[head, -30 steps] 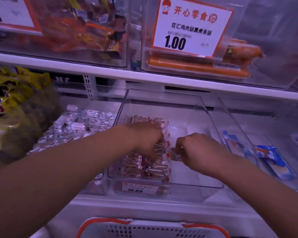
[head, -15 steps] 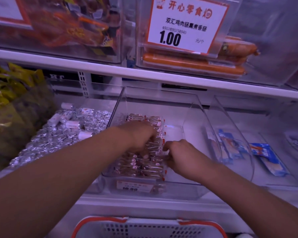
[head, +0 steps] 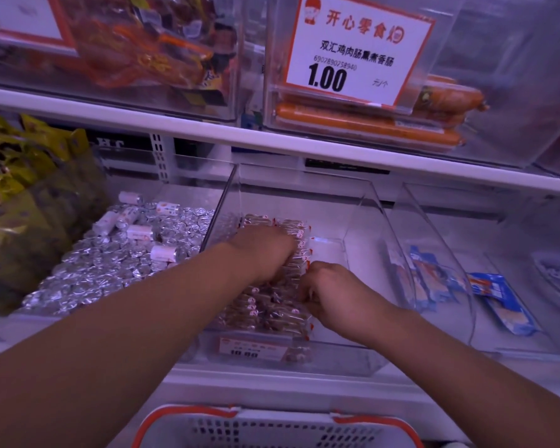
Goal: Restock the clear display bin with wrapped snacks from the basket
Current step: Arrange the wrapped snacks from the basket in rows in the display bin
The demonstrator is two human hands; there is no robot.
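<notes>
Here both hands reach into the clear display bin (head: 362, 202) on the lower shelf. The left hand (head: 265, 253) lies knuckles-up on the wrapped snacks (head: 272, 308) stacked along the bin's left side; its grip is hidden underneath. The right hand (head: 333, 292) curls its fingers at the stack's right edge, apparently pinching a wrapper. The basket (head: 272, 425) sits below.

Shop, snack aisle. White shelving w/ rows of clear display bins (head: 362, 202), each w/ bulk wrapped goods. Price card (head: 356, 50) on upper-shelf bin front: Chinese text, barcode no., "1.00". Orange sausages (head: 369, 124) behind it. Smaller price label (head: 253, 347) on lower bin front edge. Foil-wrapped sweets (head: 110, 263) at left. Shopping basket (head: 272, 428) at bottom edge.
</notes>
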